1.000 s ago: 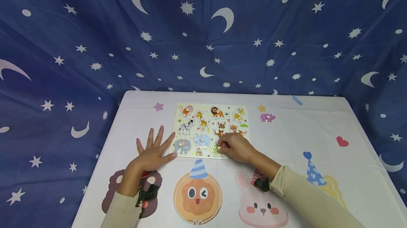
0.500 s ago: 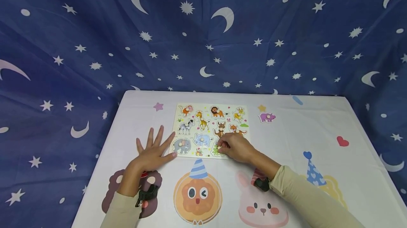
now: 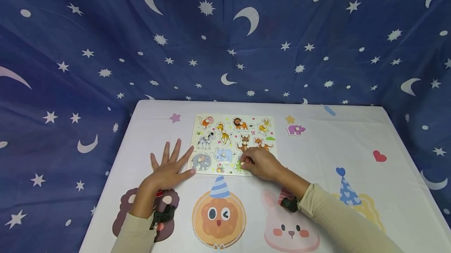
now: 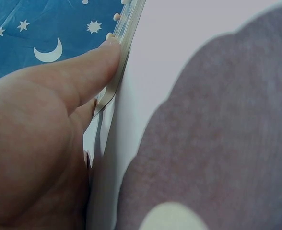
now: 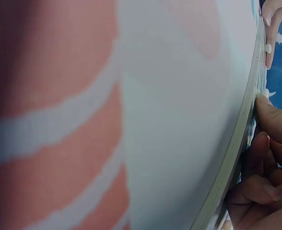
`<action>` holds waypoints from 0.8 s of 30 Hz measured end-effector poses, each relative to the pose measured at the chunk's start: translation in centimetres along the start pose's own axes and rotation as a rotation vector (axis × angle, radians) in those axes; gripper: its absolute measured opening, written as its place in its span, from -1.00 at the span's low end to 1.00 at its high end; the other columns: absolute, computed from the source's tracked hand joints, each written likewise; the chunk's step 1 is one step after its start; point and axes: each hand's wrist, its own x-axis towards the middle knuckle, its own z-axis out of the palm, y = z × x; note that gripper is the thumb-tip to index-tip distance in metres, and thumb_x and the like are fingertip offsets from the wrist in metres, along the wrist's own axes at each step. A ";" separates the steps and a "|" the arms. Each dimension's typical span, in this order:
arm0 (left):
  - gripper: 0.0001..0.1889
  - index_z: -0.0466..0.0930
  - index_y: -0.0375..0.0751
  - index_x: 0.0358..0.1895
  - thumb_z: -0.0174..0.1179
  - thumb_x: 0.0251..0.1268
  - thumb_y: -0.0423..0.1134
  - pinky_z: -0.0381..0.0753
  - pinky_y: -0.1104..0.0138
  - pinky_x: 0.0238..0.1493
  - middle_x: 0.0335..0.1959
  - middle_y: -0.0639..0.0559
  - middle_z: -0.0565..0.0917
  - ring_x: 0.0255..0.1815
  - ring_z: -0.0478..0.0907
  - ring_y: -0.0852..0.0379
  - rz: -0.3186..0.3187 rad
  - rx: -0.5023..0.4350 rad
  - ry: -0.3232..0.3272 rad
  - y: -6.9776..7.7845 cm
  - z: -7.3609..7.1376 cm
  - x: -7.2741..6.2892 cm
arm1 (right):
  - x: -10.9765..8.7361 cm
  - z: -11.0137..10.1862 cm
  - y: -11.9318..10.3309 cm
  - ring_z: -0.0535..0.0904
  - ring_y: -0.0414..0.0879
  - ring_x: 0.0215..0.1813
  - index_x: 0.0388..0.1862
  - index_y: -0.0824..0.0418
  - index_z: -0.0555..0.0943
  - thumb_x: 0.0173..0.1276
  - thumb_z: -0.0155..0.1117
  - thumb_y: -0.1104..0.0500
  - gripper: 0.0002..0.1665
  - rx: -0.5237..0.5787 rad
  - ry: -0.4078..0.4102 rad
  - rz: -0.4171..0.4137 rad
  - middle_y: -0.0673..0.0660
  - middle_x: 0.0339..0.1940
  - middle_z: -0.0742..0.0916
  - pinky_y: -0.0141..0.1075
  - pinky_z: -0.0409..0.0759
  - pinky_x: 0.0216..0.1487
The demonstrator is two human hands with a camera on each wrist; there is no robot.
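Observation:
A pale knobbed animal puzzle board (image 3: 225, 172) lies on the table. At its front right my right hand (image 3: 262, 163) pinches the small knob of a green puzzle piece (image 3: 238, 167), partly hidden by the fingers. Spread flat on the cloth, my left hand (image 3: 169, 172) touches the board's left edge with thumb and forefinger. Nearest to that hand is the elephant piece (image 3: 201, 162), with the light blue rhino piece (image 3: 224, 154) beside it. In the left wrist view the thumb (image 4: 102, 57) rests against the board's edge. The right wrist view shows curled fingers (image 5: 263, 182) at the board.
A purple hippo piece (image 3: 296, 129) lies on the cloth to the right of the board. Zebra (image 3: 206, 141), giraffe (image 3: 224, 133) and lion (image 3: 242, 124) pieces sit in the board among others. A starry blue curtain (image 3: 225, 49) hangs behind the white table (image 3: 352, 139).

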 end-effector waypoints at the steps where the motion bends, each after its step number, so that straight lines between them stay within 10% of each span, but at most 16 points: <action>1: -0.13 -0.04 0.31 0.66 0.02 0.38 0.43 -0.76 -0.53 0.27 0.72 -0.08 -0.42 0.65 -0.65 -0.35 0.003 -0.003 0.002 0.0 0.0 0.0 | 0.0 0.0 0.0 0.46 -0.31 -0.39 -0.29 0.05 0.72 0.29 0.51 0.14 -0.90 -0.001 0.000 0.003 -0.17 -0.46 0.61 -0.42 0.47 -0.31; 24: -0.14 -0.06 0.34 0.66 0.04 0.38 0.41 -0.82 -0.50 0.25 0.71 -0.08 -0.45 0.64 -0.71 -0.34 0.017 -0.040 0.012 -0.4 0.4 0.1 | -0.4 -0.2 0.5 0.46 -0.32 -0.45 -0.28 0.07 0.76 0.21 0.58 0.12 -0.85 0.135 0.079 0.019 -0.16 -0.48 0.64 -0.43 0.48 -0.41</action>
